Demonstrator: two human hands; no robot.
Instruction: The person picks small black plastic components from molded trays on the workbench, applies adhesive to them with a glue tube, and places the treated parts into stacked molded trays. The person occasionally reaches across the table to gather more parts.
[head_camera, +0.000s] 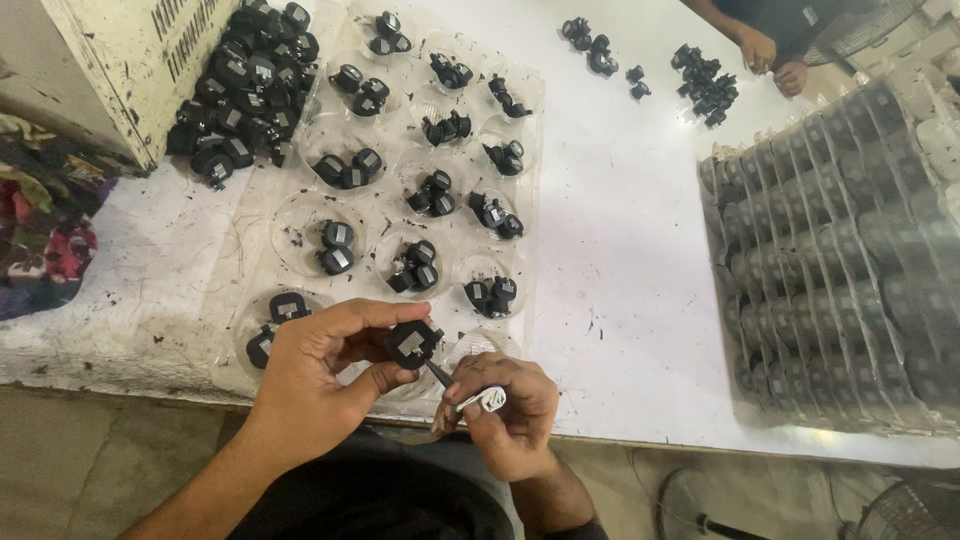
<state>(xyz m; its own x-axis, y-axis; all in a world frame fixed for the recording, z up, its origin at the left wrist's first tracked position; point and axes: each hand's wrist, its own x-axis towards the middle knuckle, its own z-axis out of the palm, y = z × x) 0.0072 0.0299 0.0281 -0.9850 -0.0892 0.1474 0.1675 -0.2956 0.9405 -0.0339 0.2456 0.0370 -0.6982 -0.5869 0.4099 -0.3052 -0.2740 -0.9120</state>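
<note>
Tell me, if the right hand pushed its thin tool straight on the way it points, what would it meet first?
Most likely the small black part pinched in the left hand. The right hand aims the tool up-left, its tip at that part's underside; actual contact is hard to judge.

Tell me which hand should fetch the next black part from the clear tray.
Probably the left hand: it holds only a black part and sits at the clear tray edge. The right hand grips a thin tool.

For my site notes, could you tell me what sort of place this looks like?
Probably a small assembly workshop: the left hand holds a black part, more sit in a clear blister tray, and another person's hands sort a pile across the white table.
</note>
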